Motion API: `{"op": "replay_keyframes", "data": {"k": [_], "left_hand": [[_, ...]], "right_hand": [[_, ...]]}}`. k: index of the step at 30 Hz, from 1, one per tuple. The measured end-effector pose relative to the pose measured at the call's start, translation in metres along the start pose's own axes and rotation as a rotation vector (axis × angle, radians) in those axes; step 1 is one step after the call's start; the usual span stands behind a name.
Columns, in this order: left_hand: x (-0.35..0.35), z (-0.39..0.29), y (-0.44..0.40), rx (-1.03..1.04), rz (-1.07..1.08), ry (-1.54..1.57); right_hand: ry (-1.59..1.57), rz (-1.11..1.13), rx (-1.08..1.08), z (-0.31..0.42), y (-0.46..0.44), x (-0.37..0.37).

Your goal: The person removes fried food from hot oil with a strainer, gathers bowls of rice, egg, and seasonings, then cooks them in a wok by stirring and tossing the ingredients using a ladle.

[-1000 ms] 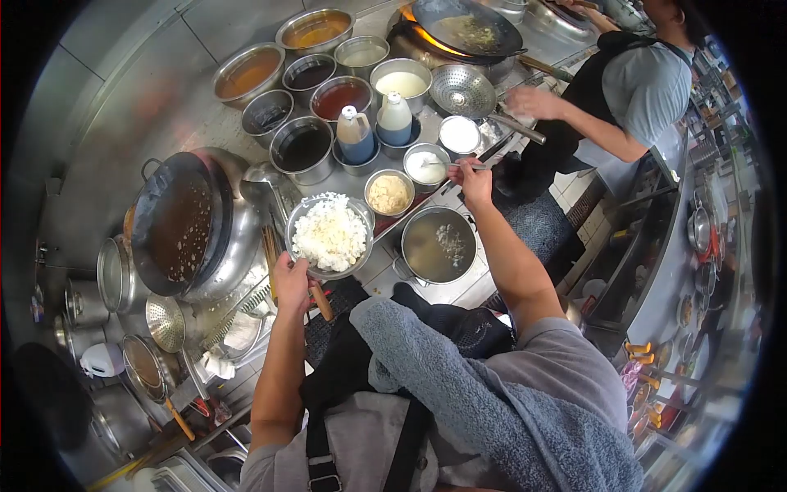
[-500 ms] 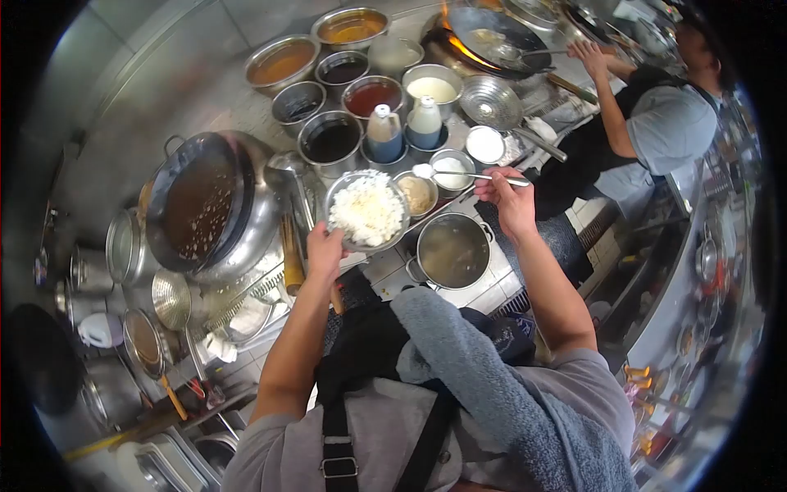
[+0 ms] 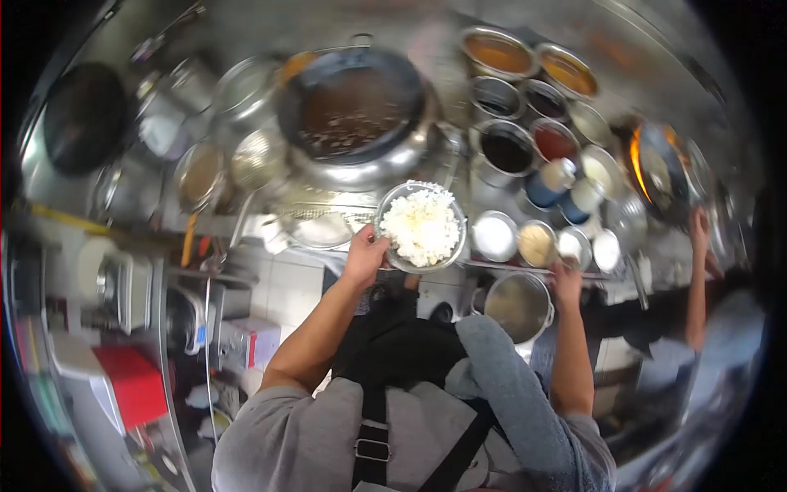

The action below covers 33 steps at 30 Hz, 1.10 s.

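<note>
My left hand (image 3: 365,257) is closed on the rim of a metal bowl (image 3: 388,261) heaped with white rice (image 3: 421,227), yellowish in the middle. It hangs just in front of the big wok. On the other side, my right hand (image 3: 567,280) is at the near edge of a small bowl of white powder (image 3: 574,244). Motion blurs its fingers, and no spoon can be made out in it. Beside that bowl stand a tub of tan powder (image 3: 537,243) and a wider bowl of white powder (image 3: 495,236). A pot of cloudy liquid (image 3: 518,307) is below, close to my right forearm.
Ahead is a large wok (image 3: 352,107) of brown liquid. Sauce pots (image 3: 506,149) and squeeze bottles (image 3: 551,182) crowd the right-hand counter. Flames (image 3: 639,164) rise by another wok, where a co-worker's arm (image 3: 697,271) reaches in. Strainers (image 3: 257,160) lie left.
The view has swung left. My right hand has gone from holding a spoon of white powder in the air to the powder bowl's edge. My left hand still holds the rice bowl.
</note>
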<state>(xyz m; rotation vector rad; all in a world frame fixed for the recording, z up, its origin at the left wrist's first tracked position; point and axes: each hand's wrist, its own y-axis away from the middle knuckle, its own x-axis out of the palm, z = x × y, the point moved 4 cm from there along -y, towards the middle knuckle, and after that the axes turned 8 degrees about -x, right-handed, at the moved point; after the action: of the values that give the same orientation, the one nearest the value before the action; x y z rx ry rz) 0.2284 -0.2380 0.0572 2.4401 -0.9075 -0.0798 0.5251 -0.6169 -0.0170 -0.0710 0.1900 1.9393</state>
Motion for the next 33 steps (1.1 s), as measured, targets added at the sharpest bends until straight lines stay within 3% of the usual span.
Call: {"op": "replay_keyframes", "data": {"k": [1, 2, 5, 7, 9, 12, 13, 15, 18, 22, 23, 26, 29, 31, 33], "left_hand": [[-0.034, -0.003, 0.005, 0.028, -0.053, 0.029], [-0.063, -0.009, 0.009, 0.059, -0.091, 0.057], [-0.159, -0.029, 0.014, 0.107, -0.344, 0.012], [-0.219, -0.04, 0.002, 0.165, -0.45, 0.094], [-0.262, -0.06, -0.018, 0.228, -0.514, 0.175], [-0.329, -0.077, -0.077, 0.227, -0.586, 0.241], [-0.346, -0.087, -0.099, 0.235, -0.562, 0.247], [-0.377, -0.092, -0.139, 0.176, -0.616, 0.338], [-0.413, -0.102, -0.194, 0.093, -0.641, 0.331], [-0.432, -0.104, -0.237, 0.093, -0.571, 0.453], [-0.434, -0.103, -0.246, 0.093, -0.547, 0.449], [-0.445, -0.085, -0.274, 0.087, -0.508, 0.466], [-0.44, -0.08, -0.258, 0.044, -0.471, 0.458], [-0.438, -0.063, -0.241, 0.082, -0.271, 0.349], [-0.424, -0.057, -0.187, 0.101, -0.108, 0.22]], "right_hand": [[0.057, -0.108, 0.039, 0.024, 0.023, 0.01], [0.114, 0.174, 0.198, 0.012, 0.032, 0.003], [0.035, 0.444, 0.579, 0.026, 0.092, 0.042], [0.129, 0.751, 0.423, 0.026, 0.116, 0.092], [0.193, 0.907, 0.189, 0.038, 0.13, 0.154], [0.155, 0.743, 0.246, -0.048, 0.113, 0.215], [0.16, 0.72, 0.234, -0.049, 0.109, 0.238], [0.009, 0.472, 0.51, -0.048, 0.105, 0.272], [-0.097, 0.414, 0.6, -0.028, 0.104, 0.319], [0.055, 0.224, 0.464, 0.016, 0.092, 0.338], [-0.08, 0.137, 0.407, 0.029, 0.087, 0.336], [-0.061, 0.072, 0.406, 0.104, 0.102, 0.347], [0.022, 0.08, 0.242, 0.124, 0.148, 0.34], [0.058, 0.116, 0.153, 0.126, 0.173, 0.317], [0.617, 0.143, -0.077, 0.135, 0.19, 0.292]]}}
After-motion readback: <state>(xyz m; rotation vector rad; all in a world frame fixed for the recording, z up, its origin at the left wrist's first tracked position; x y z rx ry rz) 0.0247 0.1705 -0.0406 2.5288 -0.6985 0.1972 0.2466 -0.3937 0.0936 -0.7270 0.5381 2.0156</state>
